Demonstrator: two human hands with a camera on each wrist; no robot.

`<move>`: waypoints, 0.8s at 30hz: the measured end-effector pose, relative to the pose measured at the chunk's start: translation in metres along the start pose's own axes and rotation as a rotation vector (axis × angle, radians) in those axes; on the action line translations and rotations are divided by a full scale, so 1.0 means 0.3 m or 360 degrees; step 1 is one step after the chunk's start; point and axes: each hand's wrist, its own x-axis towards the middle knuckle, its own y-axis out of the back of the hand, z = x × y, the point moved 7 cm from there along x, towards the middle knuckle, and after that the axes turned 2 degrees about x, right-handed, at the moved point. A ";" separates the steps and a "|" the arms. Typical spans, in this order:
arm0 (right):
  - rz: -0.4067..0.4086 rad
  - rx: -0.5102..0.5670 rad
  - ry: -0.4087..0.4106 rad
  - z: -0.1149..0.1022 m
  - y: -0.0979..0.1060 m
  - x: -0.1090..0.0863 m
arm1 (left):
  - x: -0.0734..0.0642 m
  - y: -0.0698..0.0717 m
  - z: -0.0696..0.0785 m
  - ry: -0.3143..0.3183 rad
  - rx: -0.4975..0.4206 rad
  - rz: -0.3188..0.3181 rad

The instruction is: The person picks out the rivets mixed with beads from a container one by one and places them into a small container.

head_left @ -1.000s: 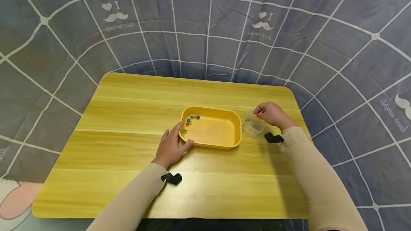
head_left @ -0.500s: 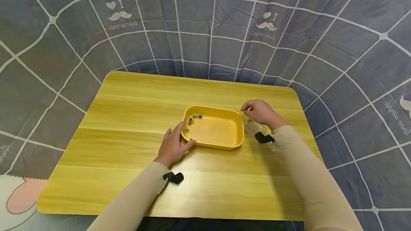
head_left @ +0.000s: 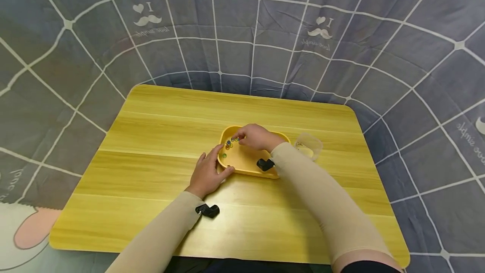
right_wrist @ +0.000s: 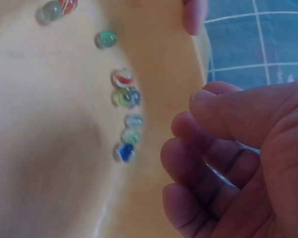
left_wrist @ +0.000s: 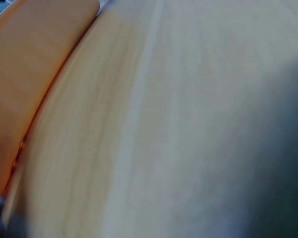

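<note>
My left hand (head_left: 207, 175) holds the yellow tray (head_left: 246, 173) at its near left corner, with fingers at the left rim and thumb at the near rim. A fingertip (right_wrist: 193, 17) laps over that rim in the right wrist view. My right hand (head_left: 257, 137) is over the tray's far left part, fingers curled and thumb tip close to the index finger. Whether something is pinched there I cannot tell. Several glass marbles lie along the tray's left end, among them a blue one (right_wrist: 125, 152), a green one (right_wrist: 107, 38) and a red-and-white one (right_wrist: 122, 78).
A clear plastic container (head_left: 317, 141) with a few small things inside stands right of the tray on the wooden table (head_left: 182, 117). The tray's outer wall (left_wrist: 35, 74) fills the left wrist view's left side. A grey checked curtain (head_left: 235, 20) hangs behind the table.
My right hand has moved left from above the clear container to over the tray's marbles. My left hand stays at the tray's corner. The head view has shifted slightly.
</note>
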 end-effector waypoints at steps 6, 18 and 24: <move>-0.0068 -0.0027 0.0001 -0.017 -0.048 0.065 | 0.000 -0.004 -0.003 -0.0005 0.0002 0.0000; -0.0149 0.0038 0.0056 -0.018 -0.105 0.112 | -0.002 0.000 -0.002 -0.0022 0.0016 0.0000; -0.0195 -0.0085 0.0041 -0.006 -0.129 0.126 | -0.003 0.002 0.000 -0.0034 0.0025 0.0013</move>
